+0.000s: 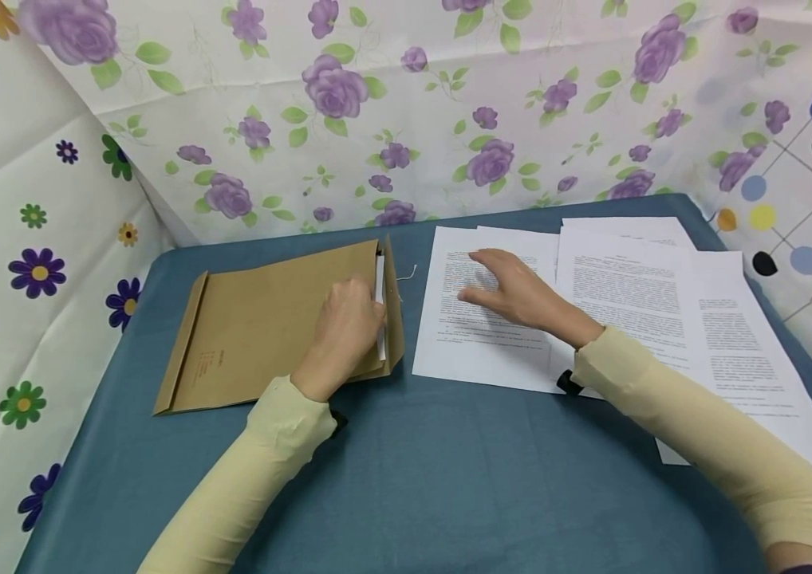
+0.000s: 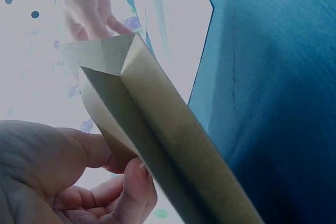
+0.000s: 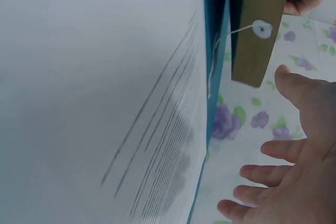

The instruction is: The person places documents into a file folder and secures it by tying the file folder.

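A brown paper document envelope [image 1: 270, 319] lies at the left of the table, its mouth facing right and white paper edges [image 1: 380, 307] showing inside. My left hand [image 1: 348, 327] pinches the upper side of the mouth between thumb and fingers; in the left wrist view the folded side [image 2: 157, 119] of the envelope gapes beside the fingertips. My right hand [image 1: 521, 291] hovers with spread fingers over the leftmost printed sheet [image 1: 449, 343], holding nothing. In the right wrist view, the envelope's flap [image 3: 257, 56] carries a white button [image 3: 262, 28] with a string.
Several more printed sheets [image 1: 628, 271] lie overlapping at the right, one reaching the table's right side. Blue-grey cloth covers the table [image 1: 463, 470]. Behind it hangs a flowered sheet [image 1: 392, 96], with patterned sheets at both sides.
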Motion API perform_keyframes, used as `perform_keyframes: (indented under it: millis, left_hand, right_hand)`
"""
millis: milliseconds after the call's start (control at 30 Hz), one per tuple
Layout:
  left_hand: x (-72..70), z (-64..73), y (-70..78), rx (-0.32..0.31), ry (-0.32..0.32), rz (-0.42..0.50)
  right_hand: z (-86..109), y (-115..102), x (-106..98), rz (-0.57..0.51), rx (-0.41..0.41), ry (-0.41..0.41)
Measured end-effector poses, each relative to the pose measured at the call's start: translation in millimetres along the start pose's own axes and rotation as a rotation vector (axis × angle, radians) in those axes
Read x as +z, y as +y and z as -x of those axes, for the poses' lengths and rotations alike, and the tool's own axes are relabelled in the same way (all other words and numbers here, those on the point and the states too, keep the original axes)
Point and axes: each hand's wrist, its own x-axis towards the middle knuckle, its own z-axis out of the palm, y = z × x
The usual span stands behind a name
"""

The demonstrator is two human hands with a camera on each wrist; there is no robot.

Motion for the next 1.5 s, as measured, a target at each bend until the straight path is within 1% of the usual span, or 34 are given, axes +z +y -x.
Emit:
perform_keyframes:
  millis: [167,500,800,1000,1233,1367,1500]
  left_hand:
    - [1.2,-0.5,0.5,0.001,-0.002,-0.001]
    - [1.3,-0.4,0.4,0.0,0.004,0.005]
    - [1.3,-1.2,0.3,-0.003,-0.002,-0.002]
    - [2.4,-1.2,0.2,-0.001,-0.004,0.001]
    - [0.6,-1.4,0.1,-0.018,-0.005,-0.003]
    - [0.9,-0.1,0.7,-0.023,-0.015,-0.004]
    - [1.8,1.5,0.6,-0.02,-0.006,0.01]
  right_hand:
    - [8.4,14,-8,0.075,0.03,-0.025]
    - [23.0,45,-32,0.189,0.142,-0.008]
    - [35.4,85,-62,0.239,0.282,-0.015]
    - [43.5,114,-84,0.247,0.347,-0.026]
    - [46.5,141,-104,0.22,0.367,-0.017]
    - [46.7,155,-109,0.213,0.348,-0.017]
    - [43.5,168,-110,0.234,0.324,-0.021]
